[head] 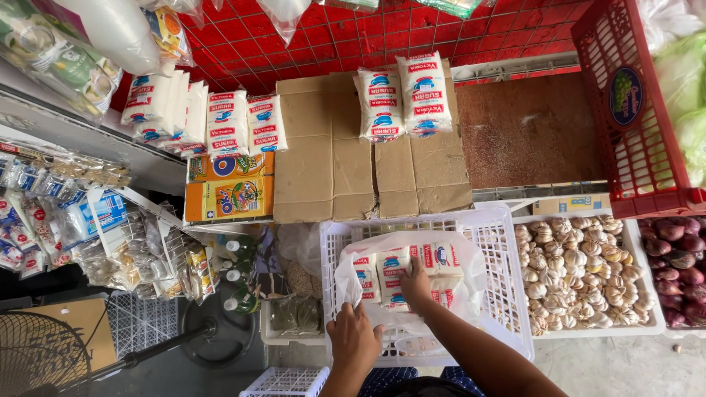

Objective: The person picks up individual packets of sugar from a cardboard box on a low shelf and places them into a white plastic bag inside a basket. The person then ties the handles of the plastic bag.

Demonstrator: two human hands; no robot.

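A white plastic crate point(507, 287) holds a clear plastic bag point(463, 257) filled with several white sugar packets point(393, 268). My right hand point(416, 288) reaches into the bag and closes on one of the packets. My left hand point(354, 340) grips the bag's near edge, holding it apart. More white sugar packets lie in a row point(195, 117) on the left of a flattened cardboard sheet point(331, 158), and two stacks point(401, 95) lie at its top centre.
A white tray of garlic bulbs point(581, 276) sits right of the crate, red onions point(680, 268) beyond it. A red plastic basket point(632, 125) with greens stands at upper right. Hanging snack packets point(51, 220), bottles point(235, 276) and a fan point(44, 356) fill the left.
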